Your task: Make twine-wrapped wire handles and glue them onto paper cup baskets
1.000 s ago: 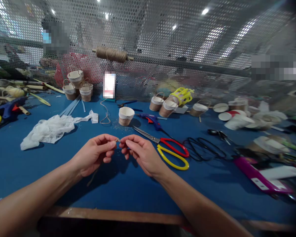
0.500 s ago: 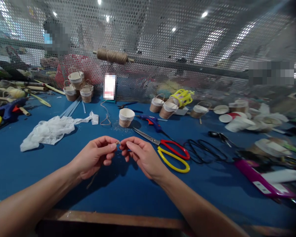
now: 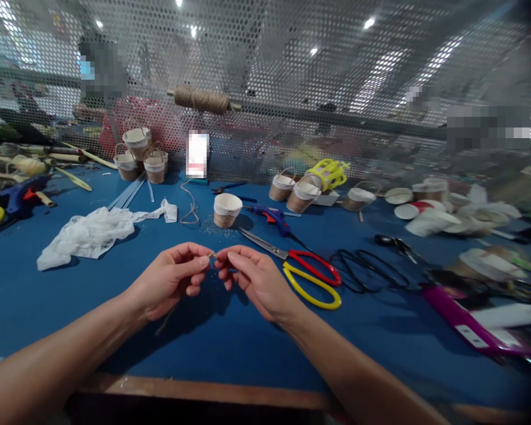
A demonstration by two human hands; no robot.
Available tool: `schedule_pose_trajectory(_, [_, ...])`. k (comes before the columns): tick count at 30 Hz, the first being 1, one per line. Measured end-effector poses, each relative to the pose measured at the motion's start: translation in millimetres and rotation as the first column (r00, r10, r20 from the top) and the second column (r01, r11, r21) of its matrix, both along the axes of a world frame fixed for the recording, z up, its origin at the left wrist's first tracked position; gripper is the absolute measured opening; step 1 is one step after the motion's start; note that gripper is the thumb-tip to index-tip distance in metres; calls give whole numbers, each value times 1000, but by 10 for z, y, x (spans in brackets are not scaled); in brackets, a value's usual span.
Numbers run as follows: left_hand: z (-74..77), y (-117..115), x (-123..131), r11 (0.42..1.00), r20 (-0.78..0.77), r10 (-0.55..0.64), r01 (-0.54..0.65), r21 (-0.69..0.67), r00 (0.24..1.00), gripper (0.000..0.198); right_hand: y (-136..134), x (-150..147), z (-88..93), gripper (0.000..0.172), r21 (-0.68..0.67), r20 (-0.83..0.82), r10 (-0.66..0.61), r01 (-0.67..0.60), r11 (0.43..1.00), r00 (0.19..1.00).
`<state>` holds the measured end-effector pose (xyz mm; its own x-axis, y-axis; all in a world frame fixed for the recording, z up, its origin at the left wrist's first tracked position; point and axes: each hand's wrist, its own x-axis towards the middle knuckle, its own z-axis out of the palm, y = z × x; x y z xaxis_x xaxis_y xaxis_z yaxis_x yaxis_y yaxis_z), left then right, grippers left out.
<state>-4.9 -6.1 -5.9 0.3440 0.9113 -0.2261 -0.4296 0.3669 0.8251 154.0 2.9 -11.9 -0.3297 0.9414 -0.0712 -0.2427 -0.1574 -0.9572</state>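
Observation:
My left hand (image 3: 170, 280) and my right hand (image 3: 254, 277) meet fingertip to fingertip above the blue table (image 3: 230, 330). Both pinch the end of a thin piece of brown twine (image 3: 212, 255); its tail hangs below my left palm (image 3: 164, 321). Just right of my right hand lie scissors with red and yellow handles (image 3: 307, 271). A small twine-wrapped paper cup (image 3: 226, 209) stands behind my hands.
A crumpled white plastic bag (image 3: 88, 231) lies at the left. Small cup baskets (image 3: 137, 152), a twine spool (image 3: 201, 99) on the perforated screen, a blue glue gun (image 3: 269, 216), black cable (image 3: 367, 273), more cups (image 3: 298, 192) and a purple tool (image 3: 460, 319) crowd the back and right. A person stands behind the screen.

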Motion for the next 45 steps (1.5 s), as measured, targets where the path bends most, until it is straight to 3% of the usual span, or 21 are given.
schedule_pose_trajectory(19, [-5, 2, -5, 995, -109, 24, -12, 104, 994, 14, -16, 2, -8, 17, -10, -8, 30, -30, 999, 1000])
schedule_pose_trajectory(31, [7, -6, 1, 997, -136, 17, -6, 82, 991, 17, 10, -5, -14, 19, -18, 124, -89, 92, 996, 988])
schedule_pose_trajectory(38, [-10, -4, 5, 996, -135, 11, 1, 89, 991, 18, -4, -1, -35, 31, -42, 183, -42, 50, 998, 982])
schedule_pose_trajectory(45, [-13, -5, -3, 997, -113, 16, -8, 75, 993, 20, 10, 0, -72, 32, -49, 230, -12, 24, 999, 973])
